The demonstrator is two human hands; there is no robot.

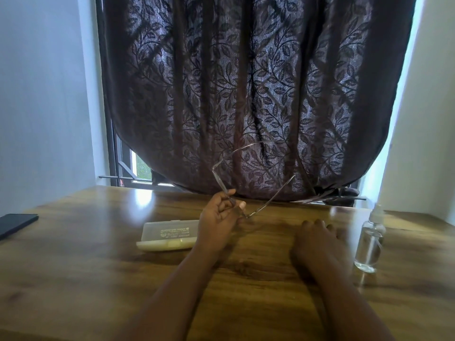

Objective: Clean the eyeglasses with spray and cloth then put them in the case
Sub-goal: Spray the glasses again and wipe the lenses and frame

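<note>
Thin metal and clear lenses: the glasses (248, 173) are held up off the counter (86, 267), in front of the dark leafy curtain (246, 82). The left hand (218, 217) pinches one temple between thumb and curled fingers (229, 193), so the frame tilts up and away with both temples unfolded. The right hand (317, 239) is blurred, low over the wood, its fingers loosely extended toward the bottle (369, 242); it holds nothing that I can see, and whether it touches the counter I cannot tell.

The spray bottle stands upright near the right edge, just beside that hand but apart from it. The case (168, 233), pale and translucent, lies shut just beside the left wrist. A dark flat phone (16, 223) rests at the far left edge.

I judge the task to be at its start. The glasses are in hand, but nothing shows them sprayed or wiped. No cloth is visible anywhere, so it may lie outside the view. Left to do, as far as I can tell: pick up the bottle, spray the lenses, wipe them, fold the temples, open the case, lay the glasses inside and close it.
</note>
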